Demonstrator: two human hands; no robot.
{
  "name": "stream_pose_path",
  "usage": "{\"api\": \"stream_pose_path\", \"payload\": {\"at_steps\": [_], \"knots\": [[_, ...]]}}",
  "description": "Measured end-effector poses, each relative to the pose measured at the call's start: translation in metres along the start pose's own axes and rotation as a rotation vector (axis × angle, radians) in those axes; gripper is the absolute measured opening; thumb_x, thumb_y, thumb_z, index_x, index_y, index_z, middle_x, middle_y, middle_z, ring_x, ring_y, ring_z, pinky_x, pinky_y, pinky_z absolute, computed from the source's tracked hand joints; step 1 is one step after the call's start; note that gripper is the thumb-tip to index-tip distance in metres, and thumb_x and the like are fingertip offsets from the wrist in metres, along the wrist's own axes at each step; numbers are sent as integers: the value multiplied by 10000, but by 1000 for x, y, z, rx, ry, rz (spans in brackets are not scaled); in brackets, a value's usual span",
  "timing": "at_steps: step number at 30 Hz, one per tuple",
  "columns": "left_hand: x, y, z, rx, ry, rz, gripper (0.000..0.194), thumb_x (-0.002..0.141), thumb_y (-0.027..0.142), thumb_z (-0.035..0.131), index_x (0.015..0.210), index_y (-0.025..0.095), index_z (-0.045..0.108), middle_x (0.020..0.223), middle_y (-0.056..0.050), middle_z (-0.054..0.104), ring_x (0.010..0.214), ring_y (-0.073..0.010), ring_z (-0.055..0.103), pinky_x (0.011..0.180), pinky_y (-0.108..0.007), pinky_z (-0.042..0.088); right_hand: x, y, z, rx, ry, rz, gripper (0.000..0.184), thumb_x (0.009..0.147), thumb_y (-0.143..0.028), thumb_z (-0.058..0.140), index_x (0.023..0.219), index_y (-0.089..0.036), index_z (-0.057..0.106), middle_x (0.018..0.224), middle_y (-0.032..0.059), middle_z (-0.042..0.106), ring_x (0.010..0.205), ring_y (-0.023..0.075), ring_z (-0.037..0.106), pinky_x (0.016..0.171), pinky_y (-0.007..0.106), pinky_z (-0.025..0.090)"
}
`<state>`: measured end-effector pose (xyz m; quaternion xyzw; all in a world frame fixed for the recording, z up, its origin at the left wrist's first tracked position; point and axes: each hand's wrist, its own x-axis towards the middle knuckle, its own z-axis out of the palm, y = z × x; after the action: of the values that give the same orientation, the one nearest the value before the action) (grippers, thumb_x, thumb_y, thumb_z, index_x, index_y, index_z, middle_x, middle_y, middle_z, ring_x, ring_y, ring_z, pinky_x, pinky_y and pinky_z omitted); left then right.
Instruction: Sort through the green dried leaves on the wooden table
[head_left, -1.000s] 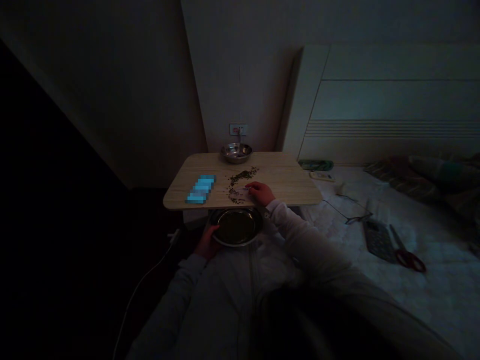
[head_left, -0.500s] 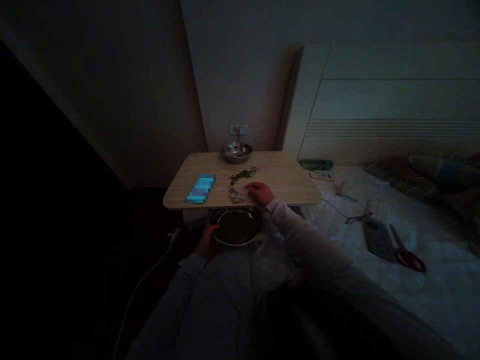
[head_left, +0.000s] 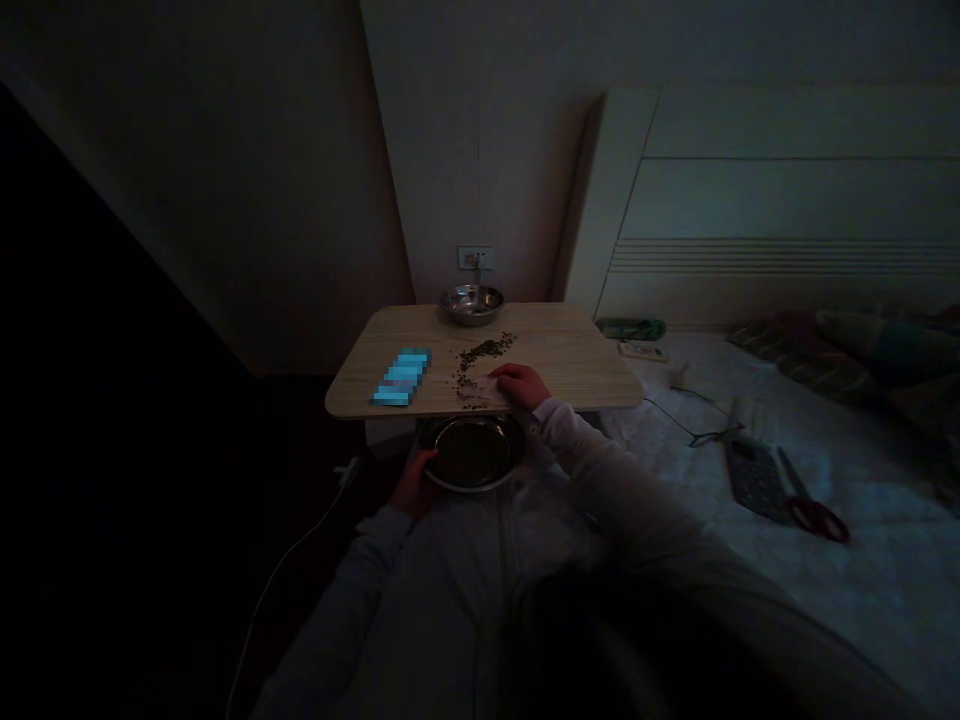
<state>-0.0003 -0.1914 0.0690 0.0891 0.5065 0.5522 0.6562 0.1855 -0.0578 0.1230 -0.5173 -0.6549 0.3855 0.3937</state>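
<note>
A small wooden table (head_left: 577, 360) carries a scatter of dark green seeds (head_left: 480, 362). My right hand (head_left: 521, 386) rests on the table near its front edge, fingers curled over a small pale card (head_left: 484, 386) beside the seeds. My left hand (head_left: 415, 483) grips the left rim of a metal plate (head_left: 472, 452) held just below the table's front edge; the plate has dark seeds in it. The room is very dim.
A steel bowl (head_left: 471, 303) stands at the table's back edge under a wall socket (head_left: 474, 258). A glowing phone (head_left: 402, 377) lies on the table's left. On the bed to the right lie scissors (head_left: 806, 500), a dark flat object (head_left: 754, 478) and a remote (head_left: 641, 351). A white cable (head_left: 292, 560) runs down on the left.
My right hand has edged slightly toward the table's front edge with the card. The plate and left hand stay where they were.
</note>
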Motion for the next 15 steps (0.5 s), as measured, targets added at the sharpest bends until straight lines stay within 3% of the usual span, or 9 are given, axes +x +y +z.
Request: {"api": "stream_pose_path", "payload": {"at_steps": [7, 15], "knots": [[1, -1, -1, -18, -29, -44, 203, 814, 166, 539, 903, 146, 721, 805, -110, 767, 1037, -293, 691, 845, -359, 578, -2, -3, -1, -23, -28, -2, 213, 675, -137, 546, 771, -168, 734, 781, 8, 697, 783, 151, 606, 805, 272, 466], [4, -2, -4, 14, -34, -11, 171, 809, 171, 539, 812, 170, 710, 754, -88, 760, 1020, -277, 699, 859, -353, 574, -1, 1, 0, 38, -39, 16, 178, 670, -148, 542, 717, -170, 712, 650, -21, 625, 707, 138, 567, 727, 252, 452]]}}
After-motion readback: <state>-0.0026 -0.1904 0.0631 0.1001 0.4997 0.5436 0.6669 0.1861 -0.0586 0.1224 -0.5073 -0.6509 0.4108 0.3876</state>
